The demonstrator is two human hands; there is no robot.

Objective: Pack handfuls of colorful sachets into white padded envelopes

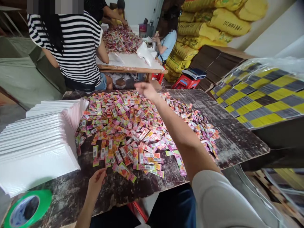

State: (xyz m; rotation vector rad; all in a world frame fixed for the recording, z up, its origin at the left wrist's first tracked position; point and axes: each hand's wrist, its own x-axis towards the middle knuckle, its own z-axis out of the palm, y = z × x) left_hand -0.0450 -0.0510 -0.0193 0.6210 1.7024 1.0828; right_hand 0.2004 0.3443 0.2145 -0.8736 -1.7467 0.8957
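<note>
A wide heap of small printed sachets (123,118) in pink, orange and green lies on a dark worn table (237,139). Near the front edge, my left hand (97,180) hovers just short of the nearest sachets, its fingers curled together. Whatever may be between those fingertips is hidden. My right arm crosses above the heap, and my right hand (147,91) is raised over its far side. The fingers there stretch out to the left, slightly blurred, and I see nothing held in them. Several sachets lie loose and flat in front of the heap.
White folded sheets or bags (40,139) are stacked at the left, with a green tape roll (45,202) in front. Several people work around another table (133,68) with a second heap. Yellow sacks (230,22) and yellow-and-grey bundles (268,95) stand at the right.
</note>
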